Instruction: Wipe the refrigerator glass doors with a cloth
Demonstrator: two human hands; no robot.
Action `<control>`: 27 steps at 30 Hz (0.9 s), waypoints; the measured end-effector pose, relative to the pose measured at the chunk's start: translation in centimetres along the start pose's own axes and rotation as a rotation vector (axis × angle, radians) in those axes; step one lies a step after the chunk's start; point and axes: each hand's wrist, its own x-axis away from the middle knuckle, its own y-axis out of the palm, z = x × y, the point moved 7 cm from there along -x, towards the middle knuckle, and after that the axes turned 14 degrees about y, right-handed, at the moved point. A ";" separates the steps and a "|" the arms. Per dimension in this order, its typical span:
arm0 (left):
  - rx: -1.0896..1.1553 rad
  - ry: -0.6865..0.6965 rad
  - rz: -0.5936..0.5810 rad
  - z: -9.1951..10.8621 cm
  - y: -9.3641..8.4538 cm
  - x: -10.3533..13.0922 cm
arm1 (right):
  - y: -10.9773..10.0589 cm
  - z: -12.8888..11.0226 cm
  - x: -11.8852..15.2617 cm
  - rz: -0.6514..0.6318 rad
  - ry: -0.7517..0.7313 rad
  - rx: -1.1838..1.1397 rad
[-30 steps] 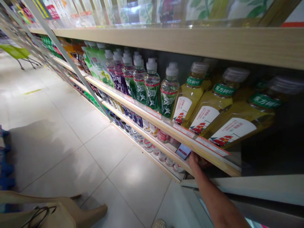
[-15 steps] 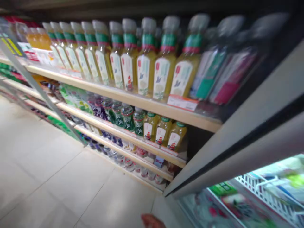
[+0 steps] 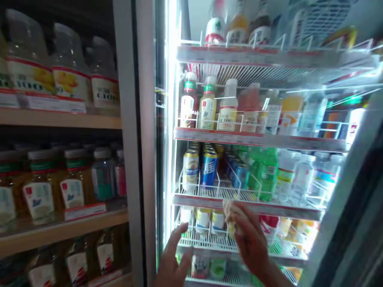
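Note:
My right hand (image 3: 251,235) is raised before a lit drinks fridge, its fingers closed round a crumpled pale cloth (image 3: 231,211). Behind the cloth runs the front edge of a wire shelf (image 3: 269,209); whether they touch I cannot tell. Lower and to the left, my left hand (image 3: 175,259) has its thumb and fingers apart with nothing between them. Closest to it are white-and-yellow cans (image 3: 202,220) on a lower wire shelf. Above stand a gold-and-white can (image 3: 190,169) and a blue can (image 3: 208,167).
Left of the grey fridge frame (image 3: 146,131), wooden shelves (image 3: 60,117) carry juice bottles (image 3: 38,195). Bottles (image 3: 208,105) also fill the upper fridge shelves, with green bottles (image 3: 267,173) farther down. A dark door frame (image 3: 347,215) slants along the right side.
My view has swung right, from the wooden bottle shelves to the fridge. Earlier only part of one hand showed at the bottom edge; now both hands are up, the right with a cloth.

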 end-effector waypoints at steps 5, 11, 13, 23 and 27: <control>-0.707 0.885 0.266 13.7 -0.9 -10.5 | -10.8 1.3 -12.6 0.556 -0.143 0.293; -1.014 0.859 0.592 18.9 -2.1 -20.2 | -6.6 -1.3 -17.1 0.307 -0.341 0.524; -1.080 0.858 0.627 18.9 -2.1 -20.9 | -5.3 -1.5 -17.5 0.192 -0.483 0.646; -1.096 1.006 0.602 24.3 -3.1 -25.3 | -14.0 -2.9 -32.2 0.672 -0.150 0.653; -1.065 1.005 0.576 27.4 -2.7 -28.1 | -5.2 -5.8 -29.1 0.363 -0.422 0.774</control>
